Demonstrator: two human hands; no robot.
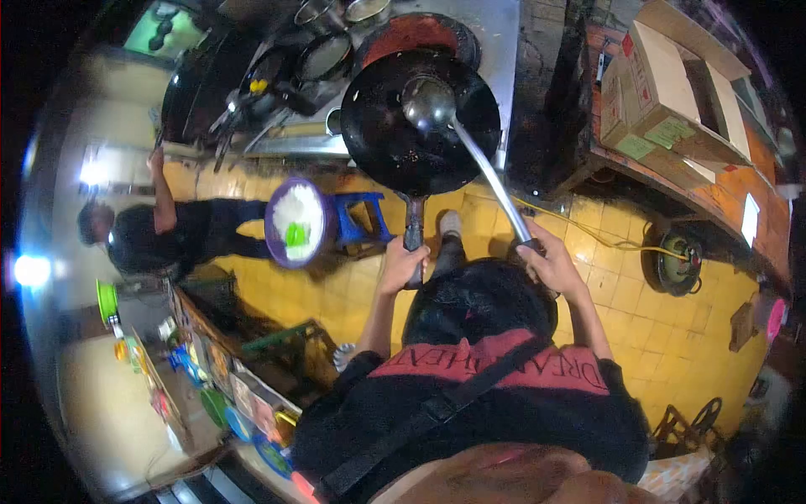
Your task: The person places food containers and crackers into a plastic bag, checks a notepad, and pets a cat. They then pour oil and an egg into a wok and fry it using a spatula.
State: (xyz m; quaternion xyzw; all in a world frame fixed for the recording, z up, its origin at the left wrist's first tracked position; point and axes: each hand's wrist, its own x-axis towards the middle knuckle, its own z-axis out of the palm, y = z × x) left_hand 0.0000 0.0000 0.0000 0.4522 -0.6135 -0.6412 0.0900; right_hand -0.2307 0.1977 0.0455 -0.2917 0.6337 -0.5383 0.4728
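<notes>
My left hand (405, 264) is wrapped round the handle (414, 225) of a black wok (375, 139), which is held out in front of me, tilted so that its inside shows. A few small bits of food cling to the dark surface. In my right hand (552, 261) is the long metal handle of a ladle (487, 168). Its round bowl (428, 103) lies over the inside of the wok. Behind the wok's far rim is a reddish, round burner area (417, 32) on the stove.
Pans (324, 57) and pots stand on the stove to the left. A purple basin of rice (300, 196) sits beside a blue stool (367, 216). A person (151, 231) stands at left. Cardboard boxes (672, 101) rest on the right table; a gas cylinder (678, 262) stands below.
</notes>
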